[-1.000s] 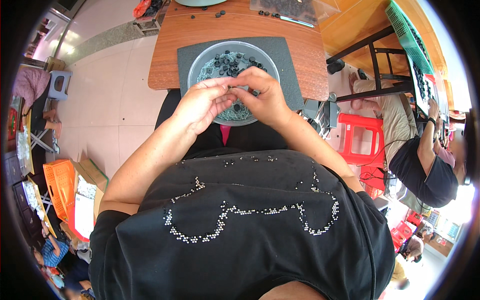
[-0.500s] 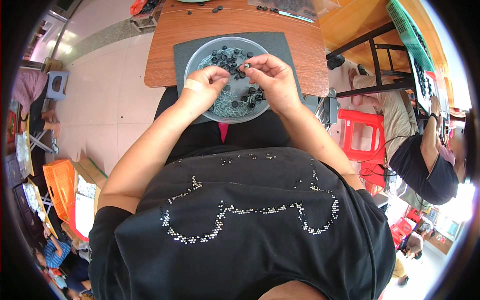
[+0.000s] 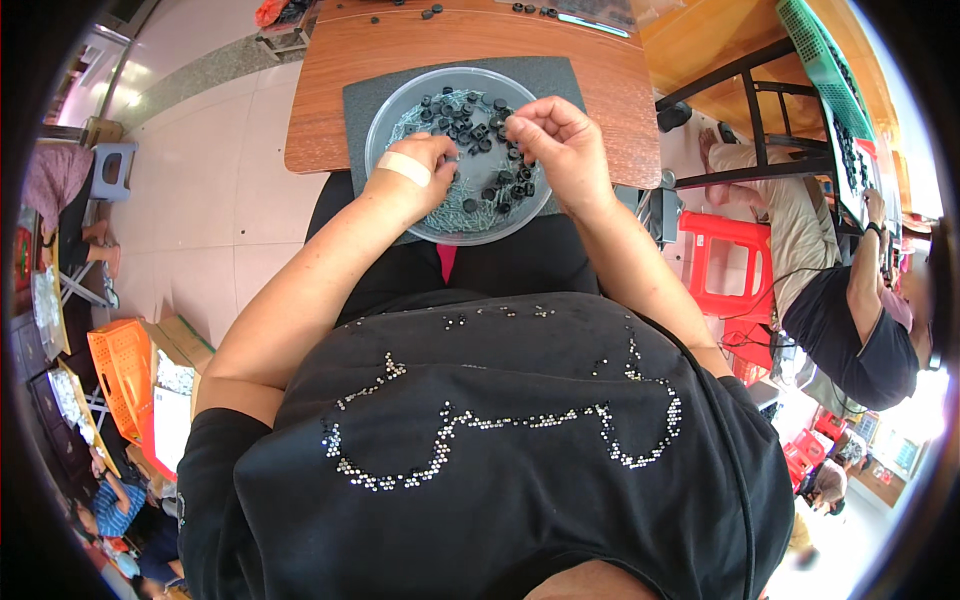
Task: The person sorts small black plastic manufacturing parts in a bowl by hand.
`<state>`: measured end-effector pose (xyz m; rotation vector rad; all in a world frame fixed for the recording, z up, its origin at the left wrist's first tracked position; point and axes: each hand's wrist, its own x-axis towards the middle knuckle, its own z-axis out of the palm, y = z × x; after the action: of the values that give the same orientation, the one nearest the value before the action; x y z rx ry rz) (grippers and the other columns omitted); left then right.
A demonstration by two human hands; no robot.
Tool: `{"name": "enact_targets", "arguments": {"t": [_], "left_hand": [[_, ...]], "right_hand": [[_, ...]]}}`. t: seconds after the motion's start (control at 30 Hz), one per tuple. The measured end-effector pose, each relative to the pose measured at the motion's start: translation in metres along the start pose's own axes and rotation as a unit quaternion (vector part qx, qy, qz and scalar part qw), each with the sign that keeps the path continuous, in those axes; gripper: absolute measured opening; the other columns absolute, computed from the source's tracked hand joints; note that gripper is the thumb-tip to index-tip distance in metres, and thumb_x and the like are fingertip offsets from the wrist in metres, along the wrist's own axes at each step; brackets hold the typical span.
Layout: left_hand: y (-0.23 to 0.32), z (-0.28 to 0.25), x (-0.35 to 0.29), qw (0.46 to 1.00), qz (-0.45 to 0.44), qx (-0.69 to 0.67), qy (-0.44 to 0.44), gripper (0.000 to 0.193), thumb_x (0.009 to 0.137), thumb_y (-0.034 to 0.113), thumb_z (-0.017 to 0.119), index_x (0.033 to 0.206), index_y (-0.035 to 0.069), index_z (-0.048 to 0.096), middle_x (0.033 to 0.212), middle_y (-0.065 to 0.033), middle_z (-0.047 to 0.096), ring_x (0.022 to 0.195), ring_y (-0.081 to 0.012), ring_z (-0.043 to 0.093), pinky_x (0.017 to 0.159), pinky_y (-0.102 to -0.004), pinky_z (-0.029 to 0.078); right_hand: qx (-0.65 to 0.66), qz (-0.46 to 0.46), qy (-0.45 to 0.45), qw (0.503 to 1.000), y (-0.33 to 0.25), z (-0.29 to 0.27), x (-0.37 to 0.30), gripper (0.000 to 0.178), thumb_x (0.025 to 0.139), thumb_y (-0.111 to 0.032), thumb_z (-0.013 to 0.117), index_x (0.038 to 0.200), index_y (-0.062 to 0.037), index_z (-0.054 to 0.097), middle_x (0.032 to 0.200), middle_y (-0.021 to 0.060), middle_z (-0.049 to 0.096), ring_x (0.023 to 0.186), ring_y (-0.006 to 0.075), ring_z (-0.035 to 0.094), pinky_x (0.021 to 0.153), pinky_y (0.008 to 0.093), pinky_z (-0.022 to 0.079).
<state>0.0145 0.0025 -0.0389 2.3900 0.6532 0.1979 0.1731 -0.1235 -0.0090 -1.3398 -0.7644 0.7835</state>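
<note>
A clear round plastic tub [image 3: 372, 150] holds many thin pale-green screws [image 3: 455, 215] and small round black caps [image 3: 465, 130]. Over its left side is my left hand [image 3: 412, 172], a beige plaster across its back. The fingers of that hand curl down toward the caps, and whatever is in them is hidden. At the right rim my right hand [image 3: 565, 150] is raised, thumb and forefinger pinched together. Black caps lie just behind those fingertips, so I cannot make out what the pinch holds.
Under the tub lies a dark grey mat [image 3: 355, 110] on a brown wooden table [image 3: 325, 110]. Loose black caps [image 3: 430, 13] and a light-blue pen-like tool [image 3: 593, 25] lie farther back. Red stools [image 3: 725, 265] and a seated person [image 3: 850, 320] are to the right, orange crates [image 3: 120, 375] to the left.
My right hand has moved right, away from the left hand; the small dark piece seen at its fingertips is no longer distinct. My left hand has turned, its fingers curling lower into the tub.
</note>
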Motion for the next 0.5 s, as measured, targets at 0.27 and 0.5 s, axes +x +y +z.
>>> {"name": "enact_targets", "arguments": {"t": [0.27,0.5], "left_hand": [[0.000,0.010,0.033,0.995,0.044,0.066,0.059,0.021,0.080,0.013,0.065,0.100,0.007,0.062,0.094,-0.0145,0.062,0.092,-0.0332,0.060,0.080,-0.0406,0.049],[0.008,0.015,0.034,0.993,0.022,0.115,0.016,0.017,0.081,0.014,0.064,0.096,0.007,0.058,0.094,-0.0136,0.062,0.093,-0.0333,0.060,0.081,-0.0412,0.049]], "right_hand": [[0.082,0.042,0.051,0.994,0.001,-0.005,0.001,0.009,0.088,-0.013,0.063,0.091,-0.0038,0.062,0.077,0.0012,0.063,0.068,0.0059,0.056,0.060,0.0191,0.044],[0.076,0.026,0.018,0.997,0.004,-0.006,0.001,0.011,0.084,-0.004,0.064,0.095,-0.0025,0.061,0.081,0.0007,0.063,0.071,0.0059,0.056,0.063,0.0199,0.045]]}}
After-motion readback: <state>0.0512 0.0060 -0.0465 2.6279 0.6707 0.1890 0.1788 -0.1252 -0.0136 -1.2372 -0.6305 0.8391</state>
